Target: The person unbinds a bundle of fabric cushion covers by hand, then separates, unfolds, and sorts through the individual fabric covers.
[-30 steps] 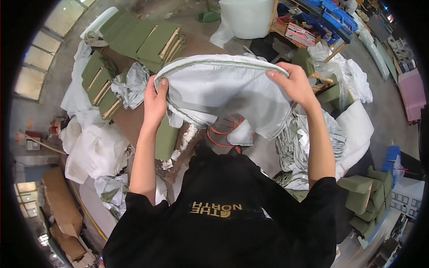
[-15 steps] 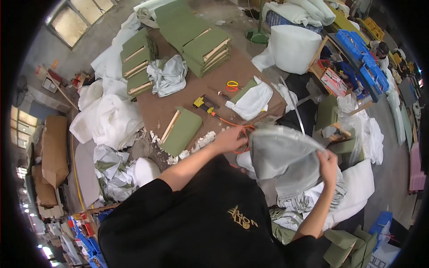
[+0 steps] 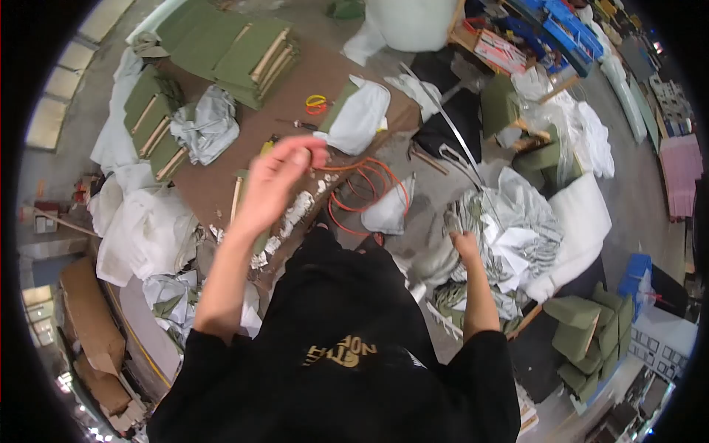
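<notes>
My left hand (image 3: 284, 173), smeared by motion, hovers over the near part of the brown-topped table with its fingers loosely apart. Nothing shows in it. Partly hidden behind it are the yellow-and-black air stapler (image 3: 270, 142) and a green panel with a wooden strip (image 3: 238, 198). Down at the right, my right hand (image 3: 465, 245) is closed on a grey fabric cover (image 3: 436, 264), beside a heap of grey and green covers (image 3: 517, 229). An orange air hose (image 3: 357, 230) lies coiled between my hands. A green panel with a white cover (image 3: 360, 117) rests on the table.
On the brown table (image 3: 295, 81) are stacked green panels (image 3: 244, 55), a crumpled grey cover (image 3: 207, 125), yellow-handled scissors (image 3: 316, 103) and foam scraps (image 3: 297, 210). White padding (image 3: 148, 221) is piled at the left. A white roll (image 3: 410, 22) stands at the back, and green pieces (image 3: 591, 332) lie at lower right.
My right hand has lowered the grey fabric cover towards the heap. My left hand has left the cover and hose, moving left and up over the table. The view has turned rightwards.
</notes>
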`<state>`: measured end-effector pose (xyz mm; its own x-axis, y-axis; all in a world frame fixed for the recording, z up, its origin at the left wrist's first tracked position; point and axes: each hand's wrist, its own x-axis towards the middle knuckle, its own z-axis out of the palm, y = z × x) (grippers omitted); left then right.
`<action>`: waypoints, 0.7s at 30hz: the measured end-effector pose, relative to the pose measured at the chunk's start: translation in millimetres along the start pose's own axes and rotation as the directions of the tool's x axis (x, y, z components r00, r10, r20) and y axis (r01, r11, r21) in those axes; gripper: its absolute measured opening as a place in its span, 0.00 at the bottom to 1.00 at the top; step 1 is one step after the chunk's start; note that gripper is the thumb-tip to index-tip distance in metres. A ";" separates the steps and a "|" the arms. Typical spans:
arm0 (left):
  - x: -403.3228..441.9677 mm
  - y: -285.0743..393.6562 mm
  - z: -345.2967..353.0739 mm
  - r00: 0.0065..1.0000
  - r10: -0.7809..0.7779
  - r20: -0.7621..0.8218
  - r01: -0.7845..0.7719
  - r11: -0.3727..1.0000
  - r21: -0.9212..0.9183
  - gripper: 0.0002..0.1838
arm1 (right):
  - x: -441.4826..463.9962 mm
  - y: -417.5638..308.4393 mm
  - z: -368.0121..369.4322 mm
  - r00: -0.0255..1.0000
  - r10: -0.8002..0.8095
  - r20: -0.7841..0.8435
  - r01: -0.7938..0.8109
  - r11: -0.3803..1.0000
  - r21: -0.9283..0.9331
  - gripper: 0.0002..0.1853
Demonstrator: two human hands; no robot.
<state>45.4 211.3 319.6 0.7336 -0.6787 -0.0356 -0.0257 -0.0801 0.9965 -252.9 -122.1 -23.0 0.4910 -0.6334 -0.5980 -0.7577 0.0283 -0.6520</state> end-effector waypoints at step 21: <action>19.7 136.3 130.4 0.213 0.424 0.880 -0.528 0.808 -0.262 0.25 | 80.1 -29.5 141.1 0.975 -0.028 -0.220 0.084 0.965 0.248 0.22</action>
<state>-32.2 91.8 444.8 -0.4521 -0.8213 0.3480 -0.2301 0.4843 0.8441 -130.5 -64.5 -117.4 0.4051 -0.7888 -0.4622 -0.5836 0.1660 -0.7949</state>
